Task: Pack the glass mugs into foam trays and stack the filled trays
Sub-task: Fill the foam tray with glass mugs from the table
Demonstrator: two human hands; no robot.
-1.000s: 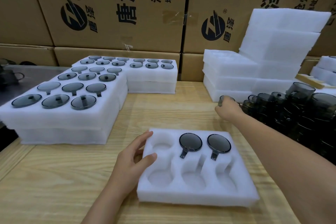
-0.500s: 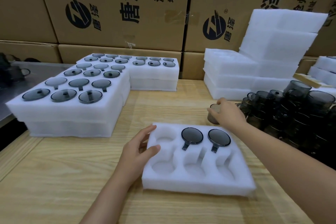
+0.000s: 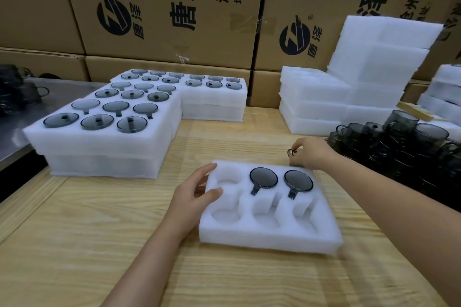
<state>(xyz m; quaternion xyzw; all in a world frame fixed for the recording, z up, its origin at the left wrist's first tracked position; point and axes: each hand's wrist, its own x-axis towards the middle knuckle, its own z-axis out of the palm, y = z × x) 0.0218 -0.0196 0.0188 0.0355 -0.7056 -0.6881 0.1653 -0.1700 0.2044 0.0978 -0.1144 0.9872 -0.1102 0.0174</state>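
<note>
- A white six-pocket foam tray lies near the front middle of the tabletop. Two smoky grey glass mugs sit in its back-row middle and right pockets, so four pockets are unfilled.
- The left hand clasps the tray's left edge in a narrow grip, thumb on top and fingers round the far left corner.
- The right hand has its grip closed round a third grey glass mug, just beyond the tray's far right corner. I'd guess it is meant for an open pocket.
- Done, by the look of it: stacked white foam trays full of grey mugs along the far left of the tabletop.
- Left to do: a heap of loose dark mugs at the right edge, with a pile of unfilled white foam trays behind it.
- The held mug is mostly hidden by fingers; only its handle loop shows clearly.
- The heap runs off the right side of the view, so it cannot be counted.
- The lower layers of the stacks are shut inside foam.
</note>
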